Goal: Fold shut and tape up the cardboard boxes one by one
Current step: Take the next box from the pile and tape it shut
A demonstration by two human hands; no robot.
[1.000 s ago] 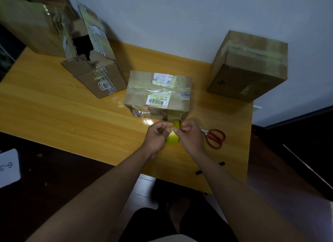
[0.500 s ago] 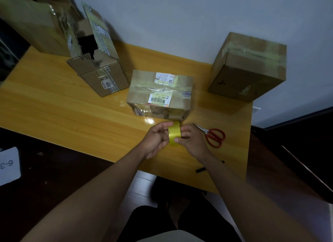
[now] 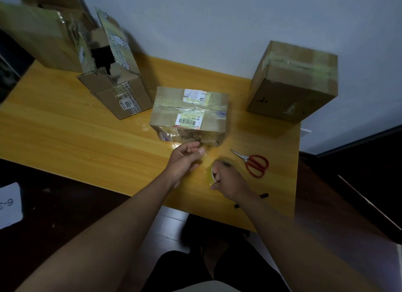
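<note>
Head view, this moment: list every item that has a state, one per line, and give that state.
Middle box: flaps shut, tape across top.
Right box: shut, taped.
Left box: flaps open.
Far-left box: top looks open, blurred.
Scissors: closed, lying on table.
Tape roll: gripped in right hand.
Left hand: pinching the tape end, strip pulled out.

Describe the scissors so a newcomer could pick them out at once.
Start at the yellow wooden table against the white wall and go to its near right corner. The scissors lie flat there, right of the hand holding the tape roll. Their red loop handles are the only red tool among brown cardboard boxes.
</note>
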